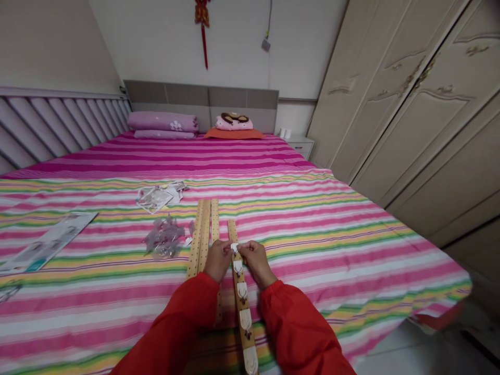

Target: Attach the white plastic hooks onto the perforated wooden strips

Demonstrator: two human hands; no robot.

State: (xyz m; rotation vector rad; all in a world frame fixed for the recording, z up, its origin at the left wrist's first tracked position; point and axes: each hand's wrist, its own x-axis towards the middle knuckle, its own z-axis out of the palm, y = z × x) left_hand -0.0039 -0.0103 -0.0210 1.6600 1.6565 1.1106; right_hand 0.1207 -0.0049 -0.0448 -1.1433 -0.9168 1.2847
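**Two hands pinch a white hook [234, 248] at the far end of a perforated wooden strip [241, 302]**

The strip lies flat on the bed, its long axis running near to far, with the far end leaning slightly left toward the headboard. Its near end runs out of the bottom of the view. Four more white hooks with metal prongs sit in a row along it, nearest the person. The left hand [217, 260] and right hand [255, 263] are both closed in a fingertip pinch on the fifth hook from either side, which partly hides it. Red sleeves [297, 328] cover both forearms.

Just left of the left hand lie three more perforated strips, also running near to far. Two touch side by side, and the third [214, 224] sits slightly apart, passing under the left hand. Farther left is a clear plastic bag of hardware [162, 237]. Beyond it lies a heap of opened clear packaging [158, 198], and at the left edge a printed instruction sheet [47, 242].

Everything rests on a pink-, green- and yellow-striped bedsheet [332, 250]. Two pillows [162, 122] lie at the far end against a grey headboard [201, 94], and a cream wardrobe [402, 94] stands along the right.
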